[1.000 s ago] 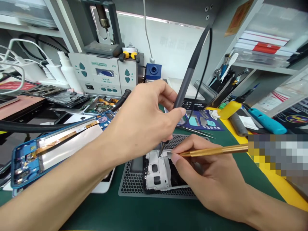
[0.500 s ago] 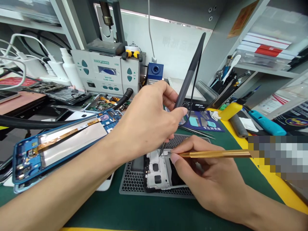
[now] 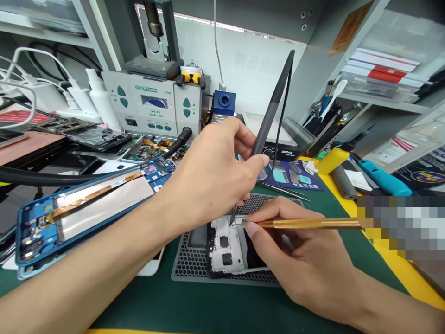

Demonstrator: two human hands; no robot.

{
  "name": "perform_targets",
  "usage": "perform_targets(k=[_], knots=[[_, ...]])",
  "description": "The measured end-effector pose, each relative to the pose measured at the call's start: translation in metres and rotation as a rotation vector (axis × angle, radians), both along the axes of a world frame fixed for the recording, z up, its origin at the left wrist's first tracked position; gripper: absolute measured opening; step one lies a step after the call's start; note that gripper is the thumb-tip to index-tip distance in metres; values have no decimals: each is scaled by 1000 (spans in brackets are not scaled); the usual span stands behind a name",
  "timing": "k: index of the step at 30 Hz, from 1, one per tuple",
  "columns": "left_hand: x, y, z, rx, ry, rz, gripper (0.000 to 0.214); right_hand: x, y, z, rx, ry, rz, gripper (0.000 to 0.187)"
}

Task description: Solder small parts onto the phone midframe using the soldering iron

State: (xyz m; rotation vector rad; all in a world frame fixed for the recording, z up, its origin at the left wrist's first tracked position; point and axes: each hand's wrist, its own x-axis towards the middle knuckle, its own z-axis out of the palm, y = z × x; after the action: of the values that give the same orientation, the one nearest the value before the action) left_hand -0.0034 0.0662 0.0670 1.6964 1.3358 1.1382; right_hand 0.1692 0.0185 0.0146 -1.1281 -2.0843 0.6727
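Note:
Held pen-like in my left hand (image 3: 222,167) is a slim black soldering iron (image 3: 267,125) with a thin cord looping from its upper end. Its narrow tip points down at a bare phone frame (image 3: 219,264), beside the top edge; whether it touches, I cannot tell. My right hand (image 3: 306,260) pinches a thin tool with a gold handle (image 3: 313,223); its fine metal end lies close to the iron's tip. Under the frame is a grey honeycomb mat (image 3: 191,266). My right fingers hide the frame's right part.
On the left lie an opened blue phone (image 3: 86,213) and loose boards (image 3: 149,147). A grey hot-air station (image 3: 156,99) stands behind. At the back right are tweezers (image 3: 285,191), a purple sheet (image 3: 302,178), a yellow bottle (image 3: 333,160) and a teal-handled tool (image 3: 384,177).

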Motion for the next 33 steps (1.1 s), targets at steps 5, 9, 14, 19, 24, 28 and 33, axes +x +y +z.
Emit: perform_targets(k=[5, 9, 14, 19, 24, 28, 33], knots=[[0, 0, -1, 1, 6, 7, 21, 0, 0, -1, 0, -12, 2, 11], [-1, 0, -1, 7, 12, 7, 20, 0, -1, 0, 5, 10, -2, 12], [1, -2, 0, -12, -25, 3, 15, 0, -1, 0, -8, 18, 5, 12], [3, -3, 1, -15, -40, -1, 7, -1, 0, 1, -17, 22, 14, 11], [3, -3, 0, -11, -17, 8, 12, -1, -1, 3, 11, 35, 12, 14], [2, -2, -2, 30, 35, 14, 16, -1, 0, 2, 32, 24, 10, 14], [3, -3, -5, 58, 27, 17, 21, -2, 1, 1, 33, 13, 23, 13]])
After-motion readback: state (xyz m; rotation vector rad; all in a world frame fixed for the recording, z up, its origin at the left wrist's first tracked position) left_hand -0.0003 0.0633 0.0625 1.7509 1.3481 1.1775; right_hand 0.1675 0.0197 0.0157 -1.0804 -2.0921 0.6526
